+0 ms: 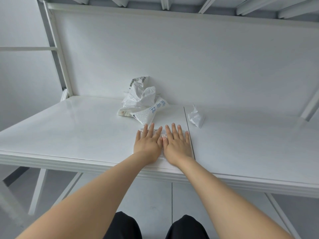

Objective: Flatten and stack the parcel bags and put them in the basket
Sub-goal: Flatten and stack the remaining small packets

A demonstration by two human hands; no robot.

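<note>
While flat, hands (163,144) near table edge (120,167).

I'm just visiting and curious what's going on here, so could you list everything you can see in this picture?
Table: one, white, across the middle of the view, with a thin dark seam to the right of the hands.
Flat parcel bag: one, white with small print, near the table's front edge, pressed under both hands.
Crumpled parcel bags: a pile, count unclear, white with blue print, at the back against the wall panel.
Small crumpled bag: one, white, right of the seam, lying apart.
Frame: white metal bars, left and overhead.
Basket: none in view.
Legs: dark trousers, bottom edge.
Left hand: flat, palm down on the bag.
Right hand: flat, palm down beside it.
</note>
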